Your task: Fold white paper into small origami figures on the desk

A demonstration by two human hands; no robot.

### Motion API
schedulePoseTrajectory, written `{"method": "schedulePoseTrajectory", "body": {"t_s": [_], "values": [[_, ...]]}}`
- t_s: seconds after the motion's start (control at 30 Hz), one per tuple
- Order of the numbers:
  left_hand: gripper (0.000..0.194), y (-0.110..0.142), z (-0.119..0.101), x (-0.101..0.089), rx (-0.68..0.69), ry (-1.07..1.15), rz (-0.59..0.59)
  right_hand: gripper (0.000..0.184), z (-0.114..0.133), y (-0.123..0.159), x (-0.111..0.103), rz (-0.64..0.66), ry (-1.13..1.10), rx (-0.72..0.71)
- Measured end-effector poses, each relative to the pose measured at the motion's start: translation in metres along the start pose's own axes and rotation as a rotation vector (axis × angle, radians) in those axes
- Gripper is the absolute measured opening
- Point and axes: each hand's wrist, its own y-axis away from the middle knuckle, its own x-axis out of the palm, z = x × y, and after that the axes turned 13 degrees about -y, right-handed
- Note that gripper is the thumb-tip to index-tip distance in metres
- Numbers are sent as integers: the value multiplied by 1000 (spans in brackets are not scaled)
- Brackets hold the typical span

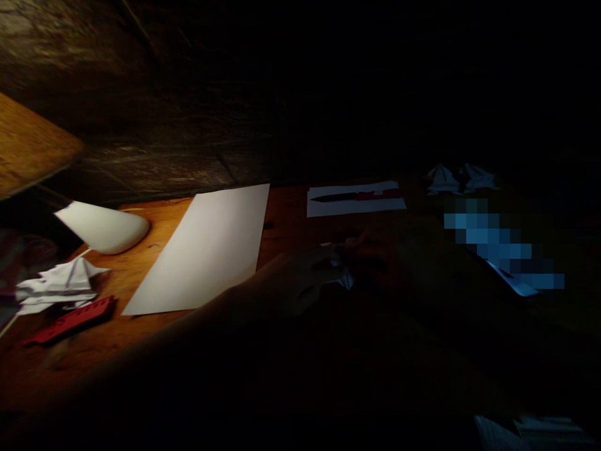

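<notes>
In deep shadow near the middle, my left hand [303, 275] reaches in from the lower left, its fingers closed on a small folded piece of white paper [346, 279]. My right hand [375, 250] meets it from the other side, with fingers bent in at the same paper. The darkness hides most of the right hand and the exact finger grip. Left of the hands lies a large blank white sheet [201, 250], partly behind my left forearm. Beyond them, a knife [357, 196] with a dark blade and reddish handle rests on smaller white papers [323, 210].
A white lamp head [107, 230] lights the left of the wooden table [134, 219]. Folded papers [70, 282] and a red notched object [75, 319] lie below it. Two folded paper shapes [442, 180] stand back right, near a blurred-out bluish object [498, 241]. More papers [539, 432] lie lower right.
</notes>
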Motion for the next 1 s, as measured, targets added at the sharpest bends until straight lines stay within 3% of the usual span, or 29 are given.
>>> {"method": "schedulePoseTrajectory", "body": {"t_s": [0.33,0.6,0.73,0.87,1.0], "values": [[57,2,-1,-5,30,-40,2,9,-8,3,-3,15,-61,-29],[56,-2,-4,-8,46,-37,-5,13,8,1,-10,45,-57,-18],[60,0,-5,-7,8,3,13,37,3,1,-6,-2,-157,-35],[71,3,-5,-8,-142,159,-53,65,-2,4,-7,-67,-218,-23],[81,5,-4,-12,-197,193,-155,76,0,9,-9,-16,-218,-17]]}}
